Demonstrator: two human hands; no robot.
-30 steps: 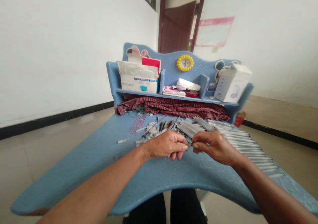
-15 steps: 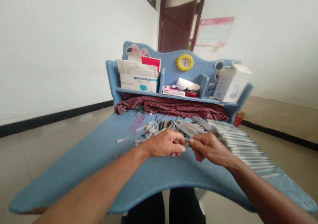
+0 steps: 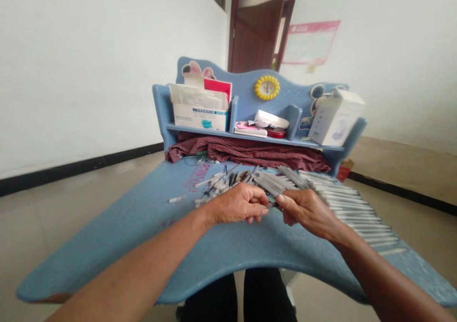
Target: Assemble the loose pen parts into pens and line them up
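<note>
My left hand (image 3: 238, 204) and my right hand (image 3: 306, 208) meet fingertip to fingertip over the blue desk (image 3: 150, 217). Both are pinched on a small thin pen part (image 3: 273, 205) held between them; its details are too small to make out. Just behind my hands lies a loose heap of small pen parts (image 3: 223, 184). To the right, a long row of grey pen tubes (image 3: 352, 207) lies side by side along the desk.
A single loose piece (image 3: 176, 199) lies left of the heap. A red checked cloth (image 3: 250, 153) sits under the desk's shelf, which carries a mask box (image 3: 200, 117), notebooks, a red tin and a white box (image 3: 333, 119). A brown door stands behind.
My hands have stayed joined at the fingertips, shifting slightly while working the small part. The view has tilted a little.
</note>
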